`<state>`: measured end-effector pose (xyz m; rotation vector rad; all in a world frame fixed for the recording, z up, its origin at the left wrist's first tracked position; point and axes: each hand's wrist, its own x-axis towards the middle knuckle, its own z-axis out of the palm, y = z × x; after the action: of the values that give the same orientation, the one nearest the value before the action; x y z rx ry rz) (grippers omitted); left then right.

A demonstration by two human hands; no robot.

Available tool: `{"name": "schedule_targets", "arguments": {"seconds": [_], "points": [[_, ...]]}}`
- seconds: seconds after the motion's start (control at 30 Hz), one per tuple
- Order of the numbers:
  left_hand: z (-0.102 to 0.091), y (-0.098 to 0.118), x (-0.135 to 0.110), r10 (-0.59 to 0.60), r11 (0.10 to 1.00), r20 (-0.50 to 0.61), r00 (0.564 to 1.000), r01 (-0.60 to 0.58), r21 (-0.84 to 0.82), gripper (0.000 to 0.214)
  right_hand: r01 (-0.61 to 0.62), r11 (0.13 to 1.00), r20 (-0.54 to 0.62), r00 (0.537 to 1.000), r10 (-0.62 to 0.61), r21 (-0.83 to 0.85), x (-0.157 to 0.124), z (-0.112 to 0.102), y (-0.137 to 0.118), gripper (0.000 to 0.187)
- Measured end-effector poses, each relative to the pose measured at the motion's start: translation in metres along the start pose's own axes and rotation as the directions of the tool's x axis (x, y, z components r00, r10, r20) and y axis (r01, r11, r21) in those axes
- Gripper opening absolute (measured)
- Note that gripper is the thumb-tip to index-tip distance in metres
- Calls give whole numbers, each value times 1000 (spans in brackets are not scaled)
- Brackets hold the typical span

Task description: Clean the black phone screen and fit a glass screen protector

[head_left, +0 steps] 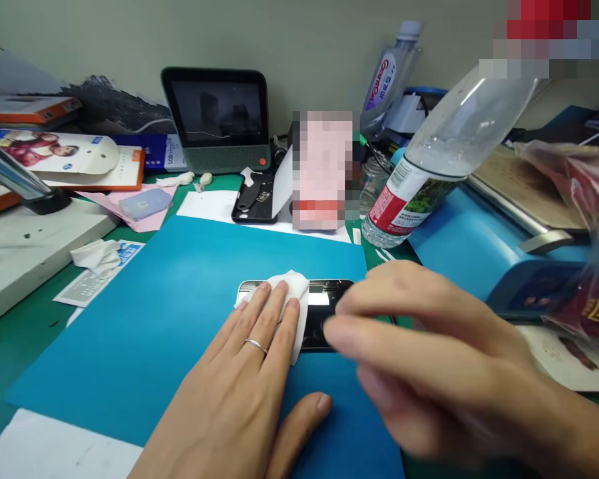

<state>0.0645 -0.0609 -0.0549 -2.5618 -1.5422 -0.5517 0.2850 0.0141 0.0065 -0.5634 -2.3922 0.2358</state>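
Observation:
My left hand [249,359] lies flat, fingers stretched out, wearing a ring. Its fingertips press a folded white tissue [297,287] onto the left part of a phone [315,332]. That phone lies sideways on a blue mat [180,299], with a glossy black surface, a light rim and a bright white patch near its far edge. Over the phone's right end hovers my right hand [414,352], its fingers curled and smeared by motion. Whether it touches the phone or holds anything cannot be made out. The hand hides the phone's right end.
A smart display [217,110] stands against the wall. Beside it are a black phone part [252,199] and a pixelated pink item [324,166]. A tilted water bottle [429,173] leans at right, near a blue machine [479,246]. Boxes [70,156] and a white slab [44,246] sit left.

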Motion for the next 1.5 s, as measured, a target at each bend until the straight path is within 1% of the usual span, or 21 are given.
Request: {"name": "schedule_targets", "arguments": {"seconds": [0.03,0.07,0.13,0.2,0.3,0.37,0.43,0.47,0.53,0.6,0.67,0.73,0.83,0.9,0.93,1.07,1.13,1.23,1.33,1.43,1.5], "points": [[-9,-1,11,49,998,-3,999,-49,43,67,102,995,-65,993,-100,15,8,-1,8,36],[-17,-2,18,50,995,-24,998,-47,84,66,140,990,-116,984,-138,6,15,0,16,34],[-27,-3,21,44,988,-37,998,-38,149,64,134,991,-139,981,-135,-13,22,3,28,32],[-30,-2,19,28,982,-30,999,-22,188,63,75,997,-150,986,-77,-15,24,6,36,30],[-27,4,19,23,980,-13,1000,-20,199,64,-38,999,-147,988,41,23,22,9,41,26],[-20,13,22,32,985,-9,999,-30,170,65,-100,993,-102,989,105,61,22,11,44,24],[-10,27,28,52,993,-12,999,-50,111,69,-127,987,-23,991,130,100,22,13,46,21],[-5,35,32,65,995,3,998,-65,72,73,-122,985,23,993,120,120,22,14,46,20],[2,49,37,22,1000,26,999,-22,19,82,-92,983,121,990,73,161,22,14,45,19],[5,54,40,-31,999,54,998,32,-14,86,-60,978,191,981,22,201,22,14,42,20],[2,48,37,-79,997,56,995,80,-11,84,-39,973,205,979,-9,226,22,13,39,22],[-3,35,32,-104,994,36,994,104,23,77,-7,970,194,980,-42,242,23,12,35,26],[-7,17,23,-73,996,18,997,72,55,68,31,961,235,967,-99,276,25,9,31,30],[-10,11,21,-49,998,28,998,48,47,62,6,953,301,948,-101,304,25,7,31,28],[-12,9,21,-38,999,46,998,37,39,60,-17,948,326,941,-92,317,25,6,32,31],[-30,4,21,2,1000,120,993,-3,6,55,-55,945,378,923,-76,323,23,3,37,62],[-39,-2,18,-18,1000,121,992,18,-3,53,-51,964,396,917,-59,261,24,3,38,68],[-44,-15,10,-108,994,104,989,107,14,51,-60,986,392,920,-6,155,26,4,35,69],[-39,-24,3,-167,986,96,981,165,22,56,-53,987,418,908,-15,150,25,6,32,67],[-34,-27,2,-206,978,138,969,208,-3,65,-63,985,440,898,-14,158,23,6,36,55],[-32,-28,4,-248,966,183,951,257,-26,68,-95,987,412,911,34,128,21,5,41,44]]}}
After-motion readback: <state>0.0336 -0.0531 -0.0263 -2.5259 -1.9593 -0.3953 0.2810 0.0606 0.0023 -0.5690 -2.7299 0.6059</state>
